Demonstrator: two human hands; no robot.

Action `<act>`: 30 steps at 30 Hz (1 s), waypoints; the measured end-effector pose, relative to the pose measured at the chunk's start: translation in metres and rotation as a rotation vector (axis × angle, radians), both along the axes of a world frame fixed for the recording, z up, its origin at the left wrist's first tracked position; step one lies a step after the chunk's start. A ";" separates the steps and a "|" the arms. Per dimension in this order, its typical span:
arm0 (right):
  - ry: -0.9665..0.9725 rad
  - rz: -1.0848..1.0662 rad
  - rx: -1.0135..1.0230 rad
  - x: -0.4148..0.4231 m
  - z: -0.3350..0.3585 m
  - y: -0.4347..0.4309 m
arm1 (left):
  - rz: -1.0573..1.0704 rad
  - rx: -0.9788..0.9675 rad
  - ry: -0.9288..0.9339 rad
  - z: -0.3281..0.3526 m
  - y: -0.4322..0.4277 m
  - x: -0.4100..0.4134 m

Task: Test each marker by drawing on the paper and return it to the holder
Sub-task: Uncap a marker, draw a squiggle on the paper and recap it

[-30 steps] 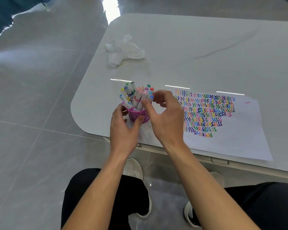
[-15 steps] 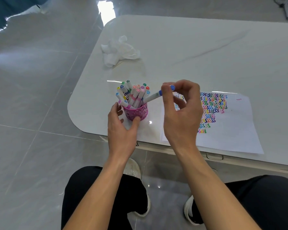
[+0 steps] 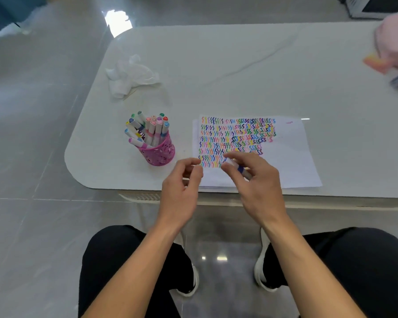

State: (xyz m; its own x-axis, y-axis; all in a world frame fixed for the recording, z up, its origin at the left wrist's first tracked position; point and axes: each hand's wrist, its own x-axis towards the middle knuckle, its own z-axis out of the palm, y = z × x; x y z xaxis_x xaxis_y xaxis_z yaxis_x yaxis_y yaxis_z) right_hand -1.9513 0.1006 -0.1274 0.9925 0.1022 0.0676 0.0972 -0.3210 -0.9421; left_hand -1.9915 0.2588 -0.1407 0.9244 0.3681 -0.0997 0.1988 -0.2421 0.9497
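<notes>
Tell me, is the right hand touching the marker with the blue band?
Touching. The head view shows the right hand pinching the marker in its fingers, over the paper.

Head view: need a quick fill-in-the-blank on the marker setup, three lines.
1. The right hand grips a marker with a ___ band.
2. The holder full of markers is ___ in colour.
3. The holder stands on the ___ side of the paper.
Missing words: blue; pink; left.

On the table (image 3: pixel 239 76) a holder (image 3: pixel 157 153) full of markers (image 3: pixel 151 129) stands left of the paper (image 3: pixel 290 157), with a crumpled tissue (image 3: pixel 129 75) lying behind the holder.
</notes>
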 end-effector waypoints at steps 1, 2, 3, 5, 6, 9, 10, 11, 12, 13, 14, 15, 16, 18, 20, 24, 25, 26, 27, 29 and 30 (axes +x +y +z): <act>-0.012 0.047 -0.073 0.000 -0.004 -0.006 | -0.048 -0.042 0.018 0.000 -0.006 0.002; -0.031 0.092 -0.146 0.000 -0.007 -0.012 | -0.091 -0.073 0.032 -0.001 -0.012 0.004; -0.050 0.137 -0.210 0.001 -0.010 -0.018 | -0.126 -0.092 0.043 -0.001 -0.018 0.006; -0.072 0.210 -0.292 0.002 -0.011 -0.029 | -0.173 -0.107 0.048 -0.001 -0.030 0.010; -0.073 0.231 -0.306 0.002 -0.011 -0.033 | -0.185 -0.112 0.050 -0.002 -0.035 0.012; 0.016 0.205 -0.260 0.005 -0.009 -0.044 | -0.208 -0.115 0.061 -0.006 -0.049 0.017; 0.047 0.186 -0.244 0.006 -0.009 -0.047 | -0.219 -0.110 0.062 -0.008 -0.053 0.018; 0.065 0.168 -0.240 0.008 -0.009 -0.050 | -0.227 -0.108 0.064 -0.009 -0.056 0.020; 0.069 0.151 -0.250 0.010 -0.010 -0.053 | -0.227 -0.112 0.067 -0.011 -0.058 0.021; 0.057 0.135 -0.284 0.012 -0.010 -0.057 | -0.216 -0.114 0.071 -0.012 -0.060 0.024; 0.036 0.120 -0.335 0.014 -0.011 -0.060 | -0.198 -0.111 0.071 -0.013 -0.062 0.026; 0.014 0.106 -0.390 0.016 -0.013 -0.063 | -0.175 -0.104 0.070 -0.014 -0.063 0.029; 0.000 0.097 -0.419 0.018 -0.014 -0.066 | -0.156 -0.101 0.072 -0.016 -0.063 0.031; -0.015 0.122 -0.430 0.024 -0.019 -0.073 | -0.150 -0.121 0.089 -0.018 -0.065 0.036; -0.030 0.195 -0.485 0.028 -0.024 -0.078 | -0.194 -0.129 0.118 -0.020 -0.068 0.039; -0.013 0.255 -0.556 0.031 -0.028 -0.089 | -0.314 -0.090 0.149 -0.024 -0.076 0.042; -0.014 0.265 -0.595 0.031 -0.029 -0.090 | -0.333 -0.093 0.147 -0.024 -0.076 0.043; -0.015 0.275 -0.637 0.030 -0.029 -0.091 | -0.346 -0.097 0.147 -0.025 -0.076 0.044; -0.015 0.283 -0.671 0.029 -0.029 -0.092 | -0.353 -0.101 0.148 -0.025 -0.077 0.045; -0.030 0.279 -0.709 0.027 -0.030 -0.093 | -0.350 -0.117 0.151 -0.026 -0.079 0.045; -0.045 0.271 -0.723 0.026 -0.030 -0.094 | -0.344 -0.127 0.152 -0.026 -0.080 0.045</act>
